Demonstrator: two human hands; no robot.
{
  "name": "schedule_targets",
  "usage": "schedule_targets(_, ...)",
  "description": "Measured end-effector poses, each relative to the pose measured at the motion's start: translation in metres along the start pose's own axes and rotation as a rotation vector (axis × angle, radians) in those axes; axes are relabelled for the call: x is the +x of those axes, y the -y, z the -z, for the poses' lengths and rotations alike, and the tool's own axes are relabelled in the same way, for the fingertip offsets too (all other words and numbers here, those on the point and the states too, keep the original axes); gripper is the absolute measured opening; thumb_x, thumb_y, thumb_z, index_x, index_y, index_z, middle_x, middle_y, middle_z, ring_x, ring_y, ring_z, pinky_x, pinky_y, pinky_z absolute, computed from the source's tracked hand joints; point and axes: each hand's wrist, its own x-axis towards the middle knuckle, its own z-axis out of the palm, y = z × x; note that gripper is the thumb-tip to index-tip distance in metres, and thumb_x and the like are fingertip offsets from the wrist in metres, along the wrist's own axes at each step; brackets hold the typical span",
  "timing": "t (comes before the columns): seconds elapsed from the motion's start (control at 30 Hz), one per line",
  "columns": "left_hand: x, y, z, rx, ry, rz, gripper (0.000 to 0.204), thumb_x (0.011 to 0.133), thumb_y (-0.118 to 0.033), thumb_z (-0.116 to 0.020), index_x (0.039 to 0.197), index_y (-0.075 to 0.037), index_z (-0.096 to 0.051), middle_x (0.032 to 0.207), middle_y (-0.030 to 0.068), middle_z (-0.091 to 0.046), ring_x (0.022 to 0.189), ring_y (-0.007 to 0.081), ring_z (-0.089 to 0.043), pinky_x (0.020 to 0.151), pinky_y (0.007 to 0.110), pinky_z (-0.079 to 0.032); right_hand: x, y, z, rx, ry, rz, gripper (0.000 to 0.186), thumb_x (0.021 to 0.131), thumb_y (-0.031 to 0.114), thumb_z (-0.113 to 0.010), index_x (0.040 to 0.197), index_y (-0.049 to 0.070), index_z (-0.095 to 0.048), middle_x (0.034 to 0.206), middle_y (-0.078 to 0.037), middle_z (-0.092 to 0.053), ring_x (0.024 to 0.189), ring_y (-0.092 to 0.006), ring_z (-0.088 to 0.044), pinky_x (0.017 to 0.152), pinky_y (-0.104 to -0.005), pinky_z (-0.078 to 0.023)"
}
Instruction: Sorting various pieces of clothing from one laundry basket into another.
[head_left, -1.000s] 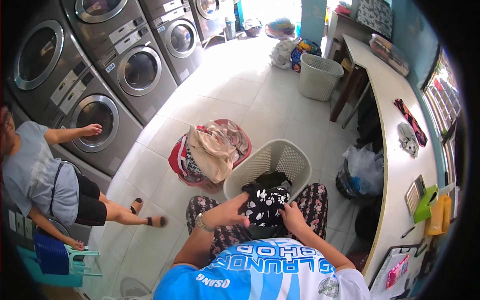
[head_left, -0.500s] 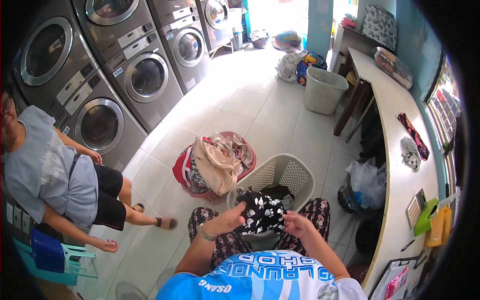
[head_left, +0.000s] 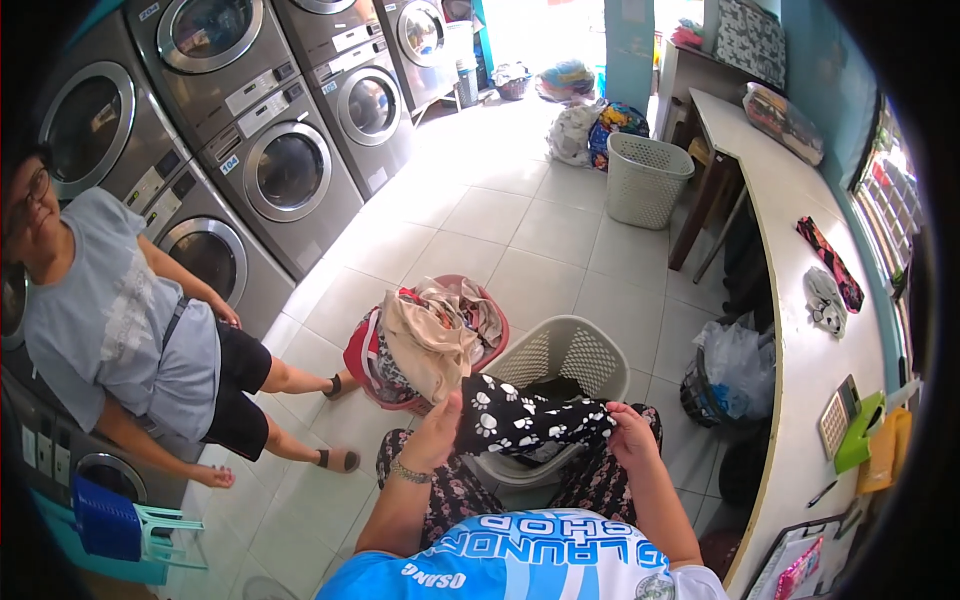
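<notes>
A piece of black cloth with white paw prints is stretched between my two hands, above a pale plastic laundry basket. At its left end, my left hand is closed on the cloth, thumb up. My right hand pinches the other end. Whether the cloth is a garment, I cannot tell. Dark laundry lies inside the basket, partly hidden behind the cloth. The basket stands between my knees. Just beyond it on the left, a pink basket is heaped with clothes, a beige cloth on top.
A person in a grey shirt stands at left before stacked machines, near a blue-green stool. Along the right runs a white counter. Another pale basket and bagged laundry stand farther off.
The paw-print cloth, bunched low over the basket before, is now raised and drawn out wider between my hands. At left, the person has shifted their stance and head.
</notes>
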Motion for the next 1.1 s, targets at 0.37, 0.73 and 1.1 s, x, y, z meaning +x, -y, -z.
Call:
schedule_targets(0.37,0.003,-0.012,0.002,0.515,-0.471,-0.331,0.012,0.090,-0.002,-0.061,0.102,-0.001,-0.059,0.102,0.0096,-0.067,0.092,0.0119,-0.062,0.083,0.028,-0.050,-0.021,-0.033,0.005,-0.643,0.055,0.350,0.027,0.076,-0.009,-0.064,0.100,0.001,-0.071,0.096,-0.002,-0.060,0.075,-0.0098,-0.057,0.071,-0.0221,-0.048)
schedule_targets(0.73,-0.007,-0.042,0.026,0.123,-0.183,-0.465,0.013,0.093,-0.018,-0.057,0.088,-0.005,-0.055,0.092,0.0155,-0.067,0.086,0.0244,-0.066,0.072,0.035,-0.052,-0.030,0.030,-0.016,0.006,0.405,0.070,0.019,0.097,0.010,-0.048,0.112,0.006,-0.059,0.100,-0.003,-0.067,0.090,-0.0134,-0.065,0.077,-0.0301,-0.054)
schedule_targets(1.1,0.017,0.060,0.009,-0.124,-0.173,0.361,0.031,0.098,-0.030,-0.053,0.108,-0.003,-0.064,0.106,0.0084,-0.069,0.094,0.0191,-0.067,0.083,0.034,-0.054,-0.031,0.012,0.036,-0.300,0.087,0.019,0.023,0.098,0.032,-0.055,0.101,0.010,-0.059,0.086,0.003,-0.062,0.074,-0.0076,-0.058,0.062,-0.0217,-0.046)
